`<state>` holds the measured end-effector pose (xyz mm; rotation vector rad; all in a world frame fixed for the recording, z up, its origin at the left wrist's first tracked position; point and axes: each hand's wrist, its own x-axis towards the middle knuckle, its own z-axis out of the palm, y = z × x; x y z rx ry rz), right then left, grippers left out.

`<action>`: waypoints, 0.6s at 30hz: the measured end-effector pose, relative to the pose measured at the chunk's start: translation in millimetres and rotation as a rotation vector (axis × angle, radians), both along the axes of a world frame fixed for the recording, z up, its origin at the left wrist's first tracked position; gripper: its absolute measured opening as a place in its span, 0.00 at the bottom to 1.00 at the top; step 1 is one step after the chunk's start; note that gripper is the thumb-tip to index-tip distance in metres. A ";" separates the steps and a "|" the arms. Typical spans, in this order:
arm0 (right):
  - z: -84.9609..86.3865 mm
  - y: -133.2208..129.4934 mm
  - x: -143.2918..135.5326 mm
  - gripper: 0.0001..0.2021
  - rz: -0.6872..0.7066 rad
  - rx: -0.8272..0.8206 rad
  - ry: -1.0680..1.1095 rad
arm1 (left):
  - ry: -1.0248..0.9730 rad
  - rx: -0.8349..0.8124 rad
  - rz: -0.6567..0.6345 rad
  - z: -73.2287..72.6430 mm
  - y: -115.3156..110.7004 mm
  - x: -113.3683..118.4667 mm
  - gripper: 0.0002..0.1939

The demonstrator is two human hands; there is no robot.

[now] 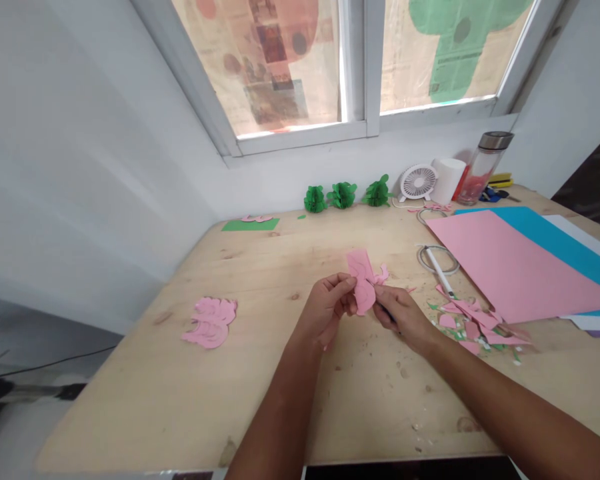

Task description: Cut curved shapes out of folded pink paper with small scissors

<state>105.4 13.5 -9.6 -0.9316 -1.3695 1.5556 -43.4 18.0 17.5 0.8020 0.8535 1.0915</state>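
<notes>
Over the middle of the wooden table, my left hand (333, 297) pinches a piece of pink paper (364, 293) by its left edge. The piece has curved outlines, and a narrow curled strip (381, 274) hangs off its right side. Close against that same side, my right hand (403, 315) is closed around dark-handled scissors (387, 312). Fingers cover most of the scissors, and the blades are barely visible at the paper. To the left lies a stack of cut pink paper shapes (213, 323) with scalloped edges.
Pink and green scraps (473, 323) lie right of my hands, near a white pen (439, 272). Large pink (520, 267) and blue sheets (550, 233) cover the right side. Green paper ornaments (343, 195), a small fan (419, 182) and a glass bottle (483, 170) line the wall.
</notes>
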 end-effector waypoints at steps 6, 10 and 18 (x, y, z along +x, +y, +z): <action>-1.4 0.2 0.1 0.23 -0.006 0.005 -0.003 | 0.020 0.023 0.015 -2.3 0.1 0.4 0.11; -1.3 1.0 1.4 0.22 -0.007 0.005 0.005 | 0.024 0.027 -0.001 -2.3 -0.6 -0.3 0.11; -1.4 1.7 2.9 0.21 0.014 -0.002 0.030 | 0.042 0.021 -0.020 2.0 -1.9 -1.5 0.12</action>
